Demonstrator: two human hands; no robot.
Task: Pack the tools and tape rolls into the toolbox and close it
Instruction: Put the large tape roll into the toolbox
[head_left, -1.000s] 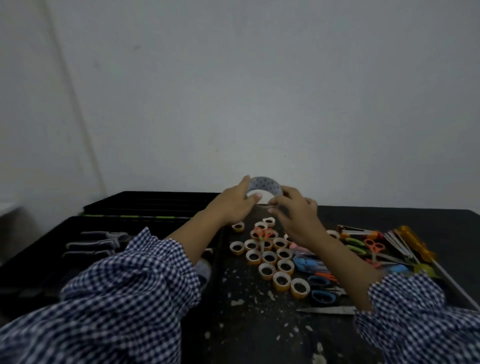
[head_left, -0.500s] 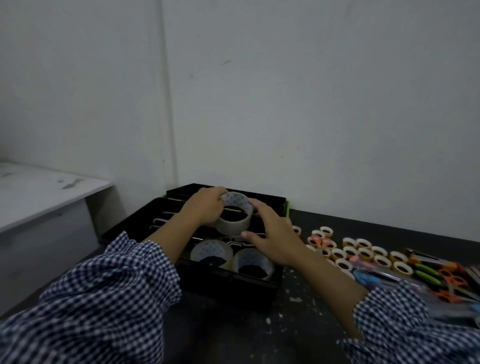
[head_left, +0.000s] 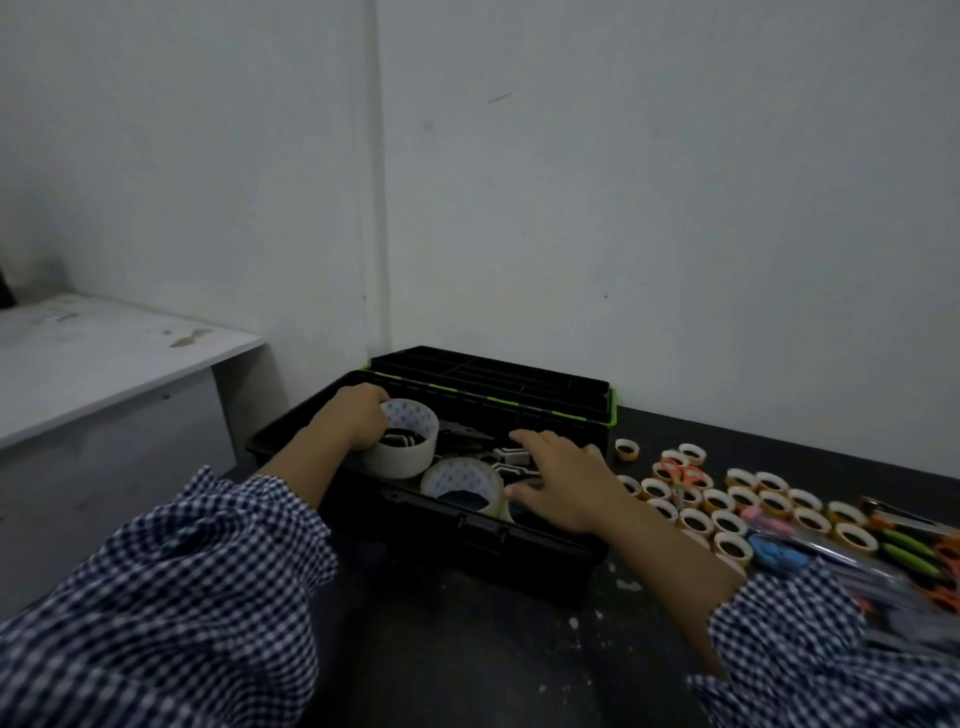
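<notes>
Open black plastic toolbox (head_left: 467, 545) with bright green hinges, at the middle of a dark, paint-flecked tabletop (head_left: 467, 649). Long axis running left to right, slightly angled. Lid (head_left: 493, 376) tipped back close to the white wall (head_left: 623, 208), its inside divided into compartments.

Left hand (head_left: 353, 423) inside the left half of the box, fingers and thumb curled around a wide roll of pale tape with a white core (head_left: 400, 457). Roll on its flat side, hole facing up. Small blue printed marks repeated around the core's inner face, too small to read.

Second wide tape roll (head_left: 462, 480) just beside the first, against the box's front wall, hole up, same unreadable marks.

Right hand (head_left: 561, 493) over the right half of the box, fingers straight and spread, holding nothing, thumb tip just beside the second roll. Contact with the contents underneath impossible to tell.

Black-and-white handled tools (head_left: 511, 457) on the box floor between the two hands, partly hidden.

Right of the box, on the tabletop: close-packed rows of small orange-rimmed tape rolls (head_left: 727, 522), holes up. Beyond them, scissors with orange, green and blue handles (head_left: 906, 543), reaching the right edge of view.

Bare tabletop in front of the box, between two blue-and-white checked sleeves (head_left: 182, 597). White shelf (head_left: 104, 353) to the left, a gap between it and the box.
</notes>
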